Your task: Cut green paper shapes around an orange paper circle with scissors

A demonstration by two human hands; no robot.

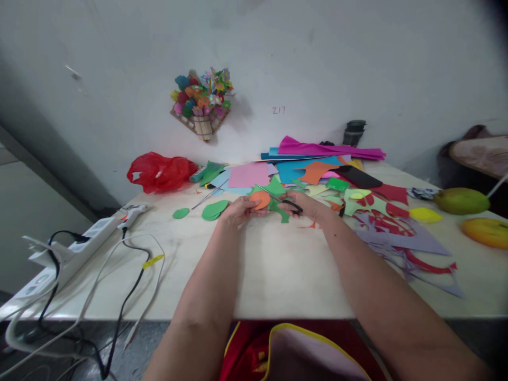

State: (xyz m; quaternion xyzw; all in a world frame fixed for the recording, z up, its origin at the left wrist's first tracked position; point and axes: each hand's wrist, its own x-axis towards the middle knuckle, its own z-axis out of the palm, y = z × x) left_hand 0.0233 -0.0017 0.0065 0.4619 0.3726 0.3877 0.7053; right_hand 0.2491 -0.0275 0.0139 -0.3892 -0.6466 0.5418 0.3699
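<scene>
My left hand (240,210) pinches a round orange paper piece (260,199) over the middle of the table. Just to its right, my right hand (296,205) is closed on black-handled scissors (274,197), whose blades point left toward the orange piece's upper edge. Green paper with cut edges (275,186) lies behind and under the scissors. Left of my left hand rest overlapping green rounded pieces (215,210) and a smaller green oval (181,213). A pink sheet (249,175) lies farther back.
Coloured scraps (405,233) spread over the right side, near two mango-like fruits (462,201). At the back are a red plastic bag (161,172), rolled magenta sheets (329,148) and a dark cup (354,132). A power strip (75,254) with cables occupies the left edge.
</scene>
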